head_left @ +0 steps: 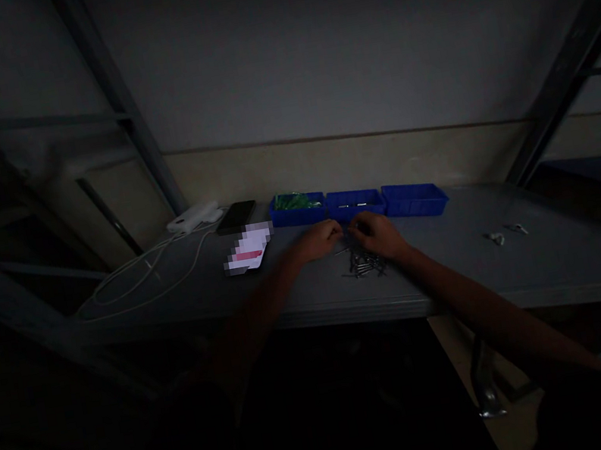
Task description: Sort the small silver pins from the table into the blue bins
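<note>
My left hand (321, 239) and my right hand (378, 234) rest close together on a grey table (457, 268), fingers curled and pinched toward each other. What they hold is too small and dim to name. A loose pile of small metal screws (363, 265) lies just in front of my right hand. Behind the hands stand three blue bins in a row: the left bin (298, 210) holds green parts, the middle bin (355, 204) holds a few metal pieces, and the right bin (415, 200) looks empty.
A white card (250, 249), a dark phone (235, 217) and a white power bank (192, 217) with white cables (142, 278) lie at the left. Two small metal pieces (503, 233) sit at the right. Metal shelf frames stand on both sides.
</note>
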`<control>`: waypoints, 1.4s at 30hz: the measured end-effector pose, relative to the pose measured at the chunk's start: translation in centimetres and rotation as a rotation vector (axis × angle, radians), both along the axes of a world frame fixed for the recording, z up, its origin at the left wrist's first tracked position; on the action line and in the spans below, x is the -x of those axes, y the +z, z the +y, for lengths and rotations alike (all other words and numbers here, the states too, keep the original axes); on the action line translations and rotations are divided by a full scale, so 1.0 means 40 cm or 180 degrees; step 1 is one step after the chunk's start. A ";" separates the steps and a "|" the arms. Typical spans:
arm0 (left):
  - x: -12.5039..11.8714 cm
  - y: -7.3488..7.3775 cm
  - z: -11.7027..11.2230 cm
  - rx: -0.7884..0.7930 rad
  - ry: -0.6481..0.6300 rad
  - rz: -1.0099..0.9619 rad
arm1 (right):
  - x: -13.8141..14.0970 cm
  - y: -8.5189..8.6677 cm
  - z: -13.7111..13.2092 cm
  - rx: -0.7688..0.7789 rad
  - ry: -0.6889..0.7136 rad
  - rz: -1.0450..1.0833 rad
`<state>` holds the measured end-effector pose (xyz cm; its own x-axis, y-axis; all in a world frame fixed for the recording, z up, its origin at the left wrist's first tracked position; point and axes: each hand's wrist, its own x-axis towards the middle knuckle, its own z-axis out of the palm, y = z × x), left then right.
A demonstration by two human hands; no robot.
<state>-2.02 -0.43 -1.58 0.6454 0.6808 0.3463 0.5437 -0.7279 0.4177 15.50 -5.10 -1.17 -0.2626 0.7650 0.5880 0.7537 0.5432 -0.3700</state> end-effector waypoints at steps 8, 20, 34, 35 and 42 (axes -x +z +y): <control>-0.002 0.017 -0.011 -0.0030 0.0059 -0.0166 | -0.010 -0.004 0.005 0.0153 0.0179 -0.0019; -0.001 0.035 -0.016 -0.0322 0.0184 -0.0577 | -0.009 0.000 0.006 -0.0029 -0.0057 0.0019; 0.000 0.034 -0.010 -0.0401 0.0147 -0.0571 | -0.011 -0.002 0.006 -0.0084 0.0026 0.0196; -0.001 0.033 -0.010 -0.0377 0.0157 -0.0632 | -0.012 -0.003 0.007 -0.0114 0.0015 0.0187; 0.001 0.029 -0.009 -0.0388 0.0194 -0.0841 | -0.010 0.000 0.006 -0.0156 -0.0099 0.0237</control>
<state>-2.08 -0.78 -0.42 0.4813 0.6585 0.5786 0.4719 -0.7509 0.4621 15.91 -4.85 -1.18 -0.1934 0.7419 0.6420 0.7420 0.5387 -0.3991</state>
